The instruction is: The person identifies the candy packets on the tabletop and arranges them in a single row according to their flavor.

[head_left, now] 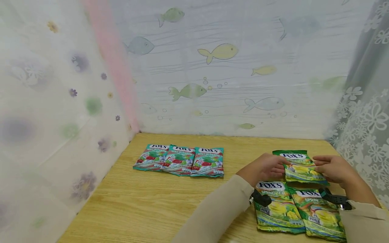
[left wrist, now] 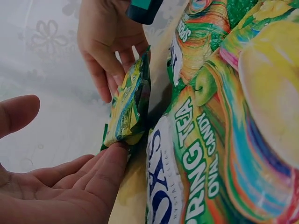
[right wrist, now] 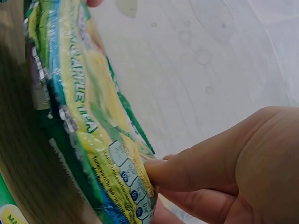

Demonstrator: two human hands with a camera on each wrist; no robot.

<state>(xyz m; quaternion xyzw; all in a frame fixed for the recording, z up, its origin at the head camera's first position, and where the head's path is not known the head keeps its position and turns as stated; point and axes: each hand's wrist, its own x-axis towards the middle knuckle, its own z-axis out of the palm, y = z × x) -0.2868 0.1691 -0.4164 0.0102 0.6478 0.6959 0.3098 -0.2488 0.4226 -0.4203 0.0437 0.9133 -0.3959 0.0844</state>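
Rightward, fingers at packet edges, tabletop leftward

Held green packet — right edge partly hidden by the right hand. Lower-right green packet: upper corner behind black wrist strap. Teal packets: fine print — too small to read.

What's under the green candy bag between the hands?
Wooden tabletop shows beside the green bag pinched by the right hand; whatever is directly beneath is covered, so unknown.
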